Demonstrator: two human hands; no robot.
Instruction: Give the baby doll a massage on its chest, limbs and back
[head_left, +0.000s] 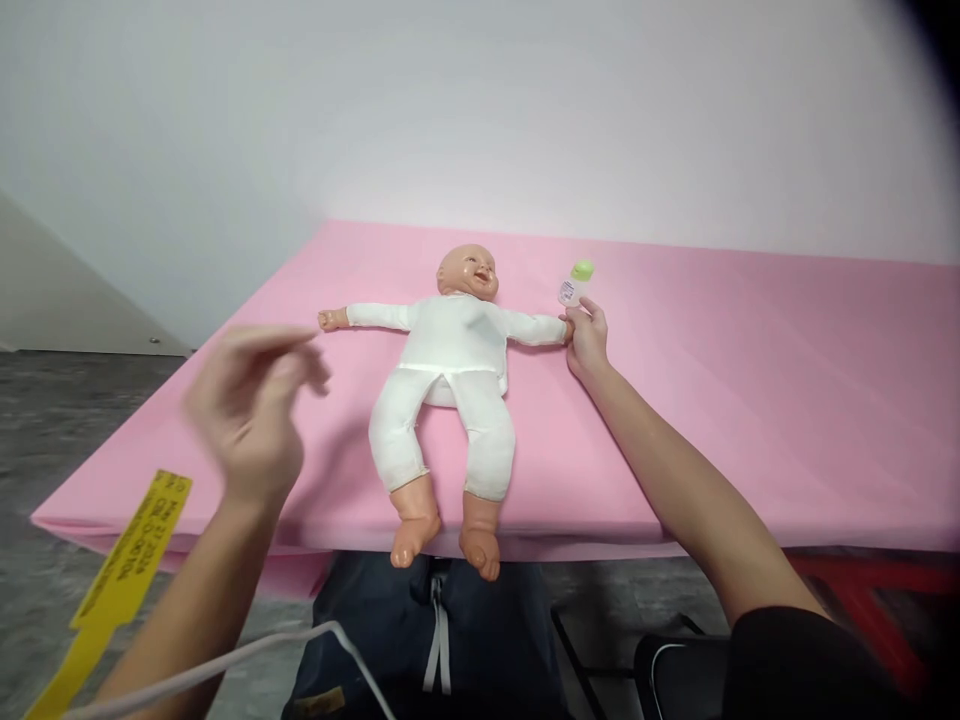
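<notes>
A baby doll with a bare plastic head and a white cloth body lies on its back, arms spread and feet over the table's front edge. My right hand is closed around the doll's hand on the right side, holding that arm stretched out. Just beyond my fingers lies a small clear bottle with a green cap; whether my fingertips touch it I cannot tell. My left hand, blurred by motion, hovers left of the doll, apart from it. Its fingers are bent and loosely apart, with nothing visible in them.
Pink sheeting covers the table, which meets a pale wall at the back. A yellow printed tag and a white cable cross the lower left. Below the right front edge is a black chair.
</notes>
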